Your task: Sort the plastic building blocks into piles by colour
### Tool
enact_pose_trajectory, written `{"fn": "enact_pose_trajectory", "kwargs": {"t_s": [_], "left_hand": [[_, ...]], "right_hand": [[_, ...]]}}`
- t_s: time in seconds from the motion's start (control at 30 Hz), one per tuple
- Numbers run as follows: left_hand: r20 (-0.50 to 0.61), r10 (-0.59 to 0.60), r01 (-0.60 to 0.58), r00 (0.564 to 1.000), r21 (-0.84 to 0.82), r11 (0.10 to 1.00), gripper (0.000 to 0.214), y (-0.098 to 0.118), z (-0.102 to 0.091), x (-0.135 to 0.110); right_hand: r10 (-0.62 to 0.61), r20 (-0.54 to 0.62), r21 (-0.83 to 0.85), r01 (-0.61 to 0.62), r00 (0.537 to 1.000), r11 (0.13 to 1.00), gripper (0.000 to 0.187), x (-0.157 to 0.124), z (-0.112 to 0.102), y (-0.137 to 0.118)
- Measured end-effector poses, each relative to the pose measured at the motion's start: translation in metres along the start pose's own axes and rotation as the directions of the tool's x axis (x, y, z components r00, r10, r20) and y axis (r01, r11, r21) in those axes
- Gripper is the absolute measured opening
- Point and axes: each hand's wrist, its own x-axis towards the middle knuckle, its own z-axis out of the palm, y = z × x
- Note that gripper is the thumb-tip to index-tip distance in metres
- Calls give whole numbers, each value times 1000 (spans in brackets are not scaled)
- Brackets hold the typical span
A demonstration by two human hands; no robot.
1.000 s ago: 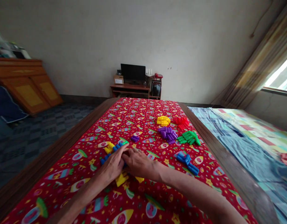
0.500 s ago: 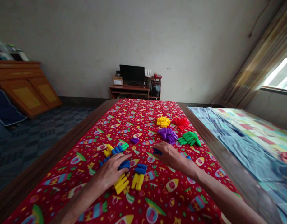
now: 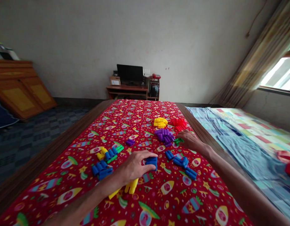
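Note:
My left hand (image 3: 135,164) is closed around blue plastic toy blocks (image 3: 151,161), thumb below and fingers above. Yellow blocks (image 3: 132,186) lie just under that wrist, partly covered by it. Left of it are more blue blocks (image 3: 101,169) and a joined yellow, blue and green cluster (image 3: 110,153). My right hand (image 3: 188,139) reaches over the green blocks (image 3: 178,141) with curled fingers on them, hiding most of that pile. Several blue blocks (image 3: 181,161) lie nearer me, below the right hand. A purple pile (image 3: 164,135) touches the space left of its fingertips.
Beyond the purple pile lie a yellow pile (image 3: 160,122) and a red pile (image 3: 179,123). A small purple piece (image 3: 130,142) lies alone. The red patterned cloth (image 3: 166,201) covers the table. A bed (image 3: 239,141) stands at the right, a computer desk (image 3: 127,88) at the far end.
My left hand has moved right and now grips blue blocks. My right hand has moved from the blue blocks up and right to the green pile, uncovering the blue ones. The view shifted slightly.

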Motion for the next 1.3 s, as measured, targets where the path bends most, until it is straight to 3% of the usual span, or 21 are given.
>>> {"fn": "enact_pose_trajectory", "kwargs": {"t_s": [0.13,0.23,0.33,0.4,0.53,0.6,0.7,0.9,1.03,1.17,1.3], "left_hand": [[72,50,-51,996,5,999,32,8,31,23],[115,70,-75,991,39,996,34,2,45,34],[128,90,-98,988,64,993,34,-8,53,43],[118,101,-111,988,83,990,33,-12,56,48],[120,145,-157,982,101,982,33,-13,60,53],[123,178,-190,976,89,978,32,-14,61,54],[110,241,-248,964,52,967,29,-17,64,55],[100,298,-306,949,67,950,29,-23,77,60],[130,330,-343,935,100,934,37,-17,71,58],[187,264,-297,946,181,937,53,-16,56,48],[212,169,-211,963,194,958,58,-29,55,41]], "right_hand": [[-103,191,4,104,976,995,24,8,5,5],[-141,174,38,136,975,990,17,5,4,2],[-181,71,158,168,981,973,20,-1,1,1],[-131,-35,266,135,991,954,27,-4,-2,4],[164,-180,367,-88,970,926,41,-13,-8,15],[239,-236,302,-163,942,939,42,-22,-11,20],[221,-274,110,-197,936,974,39,-40,-10,18],[360,-145,-185,-382,922,905,31,-56,7,-2],[347,-153,-185,-372,925,910,26,-51,5,-5],[305,-223,-114,-335,926,935,24,-56,-6,-4],[387,-109,-135,-399,916,907,31,-70,-13,-15]]}}
